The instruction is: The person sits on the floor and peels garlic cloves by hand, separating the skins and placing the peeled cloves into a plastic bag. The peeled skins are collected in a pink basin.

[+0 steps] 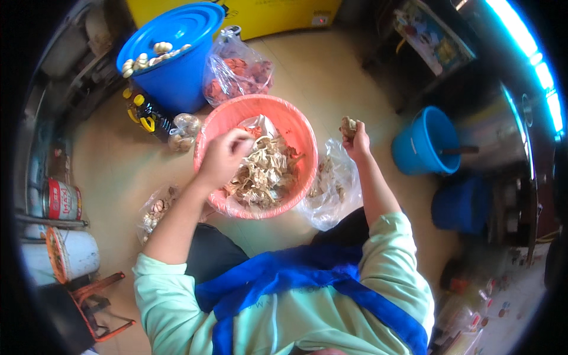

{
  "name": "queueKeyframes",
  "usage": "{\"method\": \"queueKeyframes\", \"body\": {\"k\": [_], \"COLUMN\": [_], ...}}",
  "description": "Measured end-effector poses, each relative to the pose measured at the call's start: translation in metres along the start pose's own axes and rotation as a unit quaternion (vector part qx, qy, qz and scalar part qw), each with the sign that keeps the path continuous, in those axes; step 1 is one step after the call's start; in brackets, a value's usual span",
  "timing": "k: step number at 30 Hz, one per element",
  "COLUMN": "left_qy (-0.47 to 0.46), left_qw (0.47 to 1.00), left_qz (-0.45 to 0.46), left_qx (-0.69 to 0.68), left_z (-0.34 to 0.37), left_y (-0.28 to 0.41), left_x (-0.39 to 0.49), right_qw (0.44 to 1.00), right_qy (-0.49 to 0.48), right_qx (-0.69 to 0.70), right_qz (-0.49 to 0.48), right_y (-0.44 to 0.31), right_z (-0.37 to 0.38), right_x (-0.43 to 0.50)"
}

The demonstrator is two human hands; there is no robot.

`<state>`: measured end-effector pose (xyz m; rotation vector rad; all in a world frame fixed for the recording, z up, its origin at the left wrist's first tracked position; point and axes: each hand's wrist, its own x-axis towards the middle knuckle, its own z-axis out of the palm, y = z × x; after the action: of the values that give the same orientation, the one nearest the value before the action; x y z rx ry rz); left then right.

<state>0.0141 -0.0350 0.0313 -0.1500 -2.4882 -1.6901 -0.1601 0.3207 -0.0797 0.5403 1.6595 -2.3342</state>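
A pink plastic basin point(307, 137) stands on the floor before me, lined with clear film and holding a heap of dry garlic skins point(262, 173). My left hand point(226, 155) hovers over its left side, blurred, with fingers curled; whether anything is between them is hidden. To the right of the basin, my right hand point(358, 141) grips a brownish garlic bulb point(349, 126). Below that hand lies an open clear plastic bag point(339, 186) with unpeeled garlic in it. Beside my left forearm, another clear bag point(153, 217) holds paler bulbs and cloves.
Garlic bulbs point(163, 47) rest on the lid of a large blue bucket point(175, 84). Next to it are a bag of red items point(235, 73), dark bottles with yellow caps point(148, 115) and a small bagged bundle point(183, 131). A light-blue bucket point(406, 146) stands right; a folding stool point(100, 306) lower left.
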Motion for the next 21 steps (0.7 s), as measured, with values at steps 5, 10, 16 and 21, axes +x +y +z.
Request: {"method": "queueKeyframes", "body": {"k": [5, 10, 16, 21], "left_qy": [-0.038, 0.16, 0.252, 0.284], "left_qw": [0.974, 0.971, 0.947, 0.95], "left_qz": [-0.11, -0.078, -0.045, -0.041], "left_qx": [-0.194, -0.157, -0.195, -0.123], "left_z": [0.052, 0.054, 0.047, 0.069], "left_y": [0.008, -0.016, -0.034, -0.036], "left_x": [0.011, 0.011, 0.018, 0.042], "right_qw": [0.964, 0.886, 0.895, 0.944], "right_qy": [-0.229, -0.348, -0.374, -0.327], "right_qx": [-0.029, -0.195, -0.19, -0.033], "right_qz": [-0.129, -0.238, -0.15, 0.033], "right_y": [-0.008, 0.035, 0.068, 0.085], "right_z": [0.096, 0.162, 0.174, 0.18], "right_x": [-0.098, -0.139, -0.121, -0.104]}}
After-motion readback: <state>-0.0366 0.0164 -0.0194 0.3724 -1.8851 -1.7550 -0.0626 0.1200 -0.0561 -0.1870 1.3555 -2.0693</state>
